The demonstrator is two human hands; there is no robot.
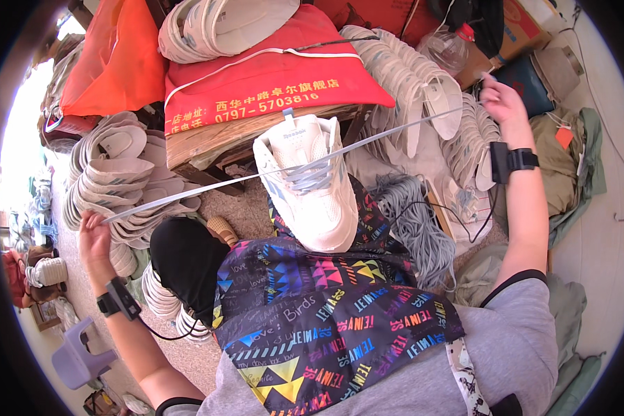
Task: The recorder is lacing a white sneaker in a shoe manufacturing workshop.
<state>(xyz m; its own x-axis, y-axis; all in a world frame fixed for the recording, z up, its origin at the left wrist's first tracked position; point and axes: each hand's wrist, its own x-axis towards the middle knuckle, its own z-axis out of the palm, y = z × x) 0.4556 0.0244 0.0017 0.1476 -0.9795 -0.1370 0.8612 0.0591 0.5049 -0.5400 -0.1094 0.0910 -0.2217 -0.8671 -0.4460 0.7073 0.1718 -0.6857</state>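
Observation:
A white sneaker [331, 216] with grey side patches rests over my apron-covered lap, toe toward me. Whether it has a sole cannot be seen. Its grey shoelace [187, 195] crosses the tongue in several rows, and both long ends stretch taut out to the sides. At the far left my left hand [94, 239] pinches one end between closed fingers. My right hand [503, 102], raised higher on the right, grips the other end. Each wrist wears a black strapped device with a cable.
A wooden bench [201, 145] with a red bag [256, 87] stands ahead. Nested white shoe pieces are stacked at left [118, 173] and right [395, 76]. Grey laces [423, 225] hang in a bundle right of my lap. A purple plastic stool [83, 357] is lower left.

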